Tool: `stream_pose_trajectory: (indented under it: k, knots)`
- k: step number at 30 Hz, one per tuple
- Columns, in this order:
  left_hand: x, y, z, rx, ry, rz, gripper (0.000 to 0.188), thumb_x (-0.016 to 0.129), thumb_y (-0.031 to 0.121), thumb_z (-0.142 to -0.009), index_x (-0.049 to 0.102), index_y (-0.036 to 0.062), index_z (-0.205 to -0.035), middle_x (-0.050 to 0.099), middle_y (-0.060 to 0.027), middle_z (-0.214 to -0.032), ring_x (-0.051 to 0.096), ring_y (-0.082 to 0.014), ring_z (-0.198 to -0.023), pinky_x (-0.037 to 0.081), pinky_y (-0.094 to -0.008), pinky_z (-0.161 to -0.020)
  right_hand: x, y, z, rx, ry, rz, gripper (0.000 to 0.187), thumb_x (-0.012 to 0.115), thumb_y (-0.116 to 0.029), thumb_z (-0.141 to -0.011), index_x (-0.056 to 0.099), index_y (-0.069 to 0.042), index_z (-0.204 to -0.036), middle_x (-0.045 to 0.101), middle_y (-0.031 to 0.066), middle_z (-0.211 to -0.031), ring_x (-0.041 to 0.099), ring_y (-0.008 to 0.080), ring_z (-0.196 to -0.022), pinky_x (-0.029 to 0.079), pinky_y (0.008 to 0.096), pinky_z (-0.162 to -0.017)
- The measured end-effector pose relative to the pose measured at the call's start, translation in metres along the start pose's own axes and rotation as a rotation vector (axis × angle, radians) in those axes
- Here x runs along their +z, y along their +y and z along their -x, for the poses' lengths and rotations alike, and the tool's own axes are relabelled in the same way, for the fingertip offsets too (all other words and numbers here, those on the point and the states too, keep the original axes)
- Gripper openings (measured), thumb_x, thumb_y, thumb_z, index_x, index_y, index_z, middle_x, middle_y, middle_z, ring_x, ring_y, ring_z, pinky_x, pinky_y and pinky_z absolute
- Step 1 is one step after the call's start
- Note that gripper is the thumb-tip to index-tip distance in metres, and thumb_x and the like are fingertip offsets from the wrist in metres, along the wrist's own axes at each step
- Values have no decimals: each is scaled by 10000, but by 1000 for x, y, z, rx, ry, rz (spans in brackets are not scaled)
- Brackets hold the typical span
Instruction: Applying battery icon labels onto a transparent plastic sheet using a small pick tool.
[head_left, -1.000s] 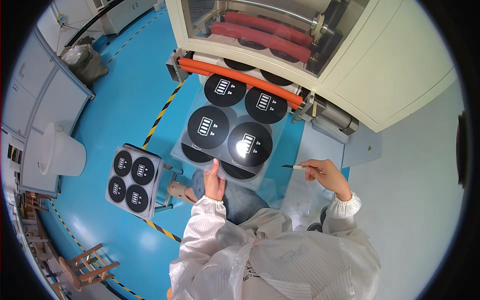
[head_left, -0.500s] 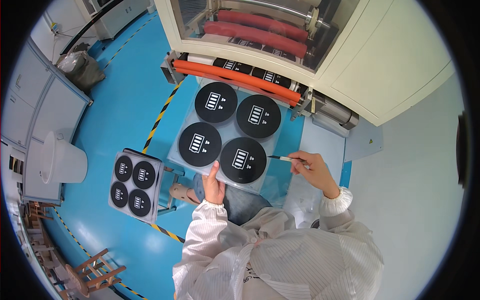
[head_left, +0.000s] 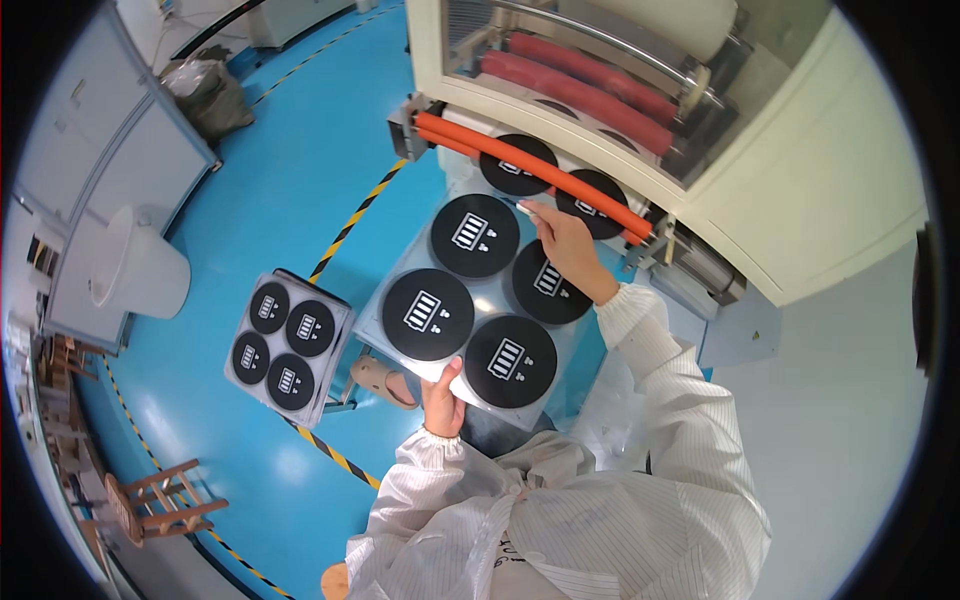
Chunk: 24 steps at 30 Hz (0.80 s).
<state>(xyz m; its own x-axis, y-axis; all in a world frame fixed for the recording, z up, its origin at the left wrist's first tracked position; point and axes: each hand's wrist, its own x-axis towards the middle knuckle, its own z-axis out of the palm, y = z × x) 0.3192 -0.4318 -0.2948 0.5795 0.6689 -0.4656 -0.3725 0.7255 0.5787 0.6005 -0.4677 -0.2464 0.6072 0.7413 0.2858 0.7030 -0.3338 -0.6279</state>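
A clear sheet (head_left: 478, 300) carries several black discs (head_left: 429, 315) printed with white bar symbols, and stretches out from the orange rollers. My left hand (head_left: 443, 402) grips its near edge, thumb on top beside two discs, fingers hidden beneath. Over the far part of the sheet, just short of the rollers, reaches my right hand (head_left: 568, 246). Pinched in its fingers is a slim pen-shaped tool (head_left: 524, 208), mostly hidden now, its tip close to the film between disc rows. The right hand partly covers one disc (head_left: 548, 280).
Orange rollers (head_left: 540, 178) span the front of a cream machine (head_left: 760, 240) with red rollers inside. At left, a stack of similar disc sheets (head_left: 285, 345) rests on a stand. Beyond are a white bin (head_left: 150, 265), a wooden stool (head_left: 165, 500) and a grey sack (head_left: 207, 98).
My right hand has moved from beside the sheet's right edge to its far part near the rollers, with the tool. More film shows before the rollers. The left hand keeps its grip; the view shifted.
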Motion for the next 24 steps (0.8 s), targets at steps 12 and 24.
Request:
stream_pose_trajectory:
  k: [12, 24]
  knots:
    - [0, 13, 7, 33, 72, -48, 440, 619, -41, -793, 495, 23, -1210, 575, -61, -1153, 555, -177, -1042, 435, -292, -899, 73, -6, -57, -151, -53, 19, 226, 499, -142, -892, 620, -147, -1083, 660, 108, -878, 622, 288, -790, 494, 378, -689]
    - [19, 28, 17, 57, 95, -73, 454, 595, -55, -798, 464, 9, -1229, 574, -84, -1152, 574, -188, -1023, 450, -300, -891, 80, -4, -74, -255, -151, 193, 297, 540, -41, -776, 656, -110, -1040, 629, 108, -744, 624, 288, -690, 497, 400, -587]
